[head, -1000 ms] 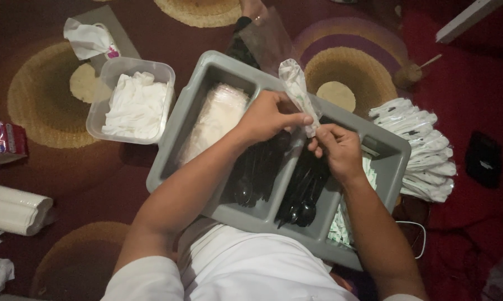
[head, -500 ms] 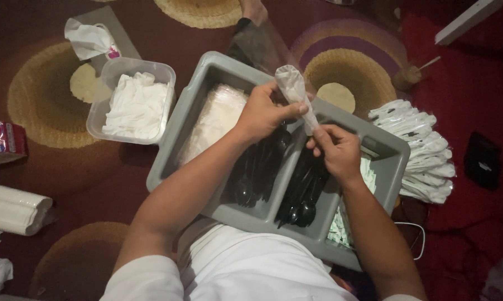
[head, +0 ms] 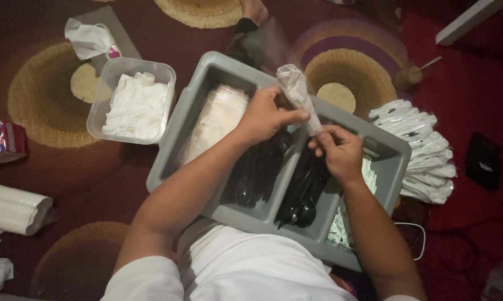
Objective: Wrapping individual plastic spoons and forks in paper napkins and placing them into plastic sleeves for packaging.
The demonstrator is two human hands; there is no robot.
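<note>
Head view: the left hand point(head: 265, 117) and the right hand point(head: 338, 150) meet above a grey divided tray point(head: 193, 103) that rests on the person's lap over a patterned carpet point(head: 39, 95). Between them stands a clear plastic sleeve point(head: 295, 89), upright and slightly tilted. The left fingers pinch it around its middle, and the right fingers close on its lower end, just over the tray's centre. What is inside the sleeve is too blurred to tell.

The tray's compartments hold a stack of clear sleeves point(head: 215, 120) at the far left, black plastic spoons point(head: 257, 167) next to them, black plastic forks point(head: 304, 189) beside those, and small pale packets point(head: 368, 175) at the right end. All of these stocks look well filled.

To the right of the tray, on the carpet, lies a fanned pile of finished wrapped sets point(head: 416, 150), so a good many packs appear done. A clear tub of white napkins point(head: 134, 103) sits to the left, nearly full. Judging by that supply, plenty of packing seems left, and the sleeve in hand looks mid-assembly.
</note>
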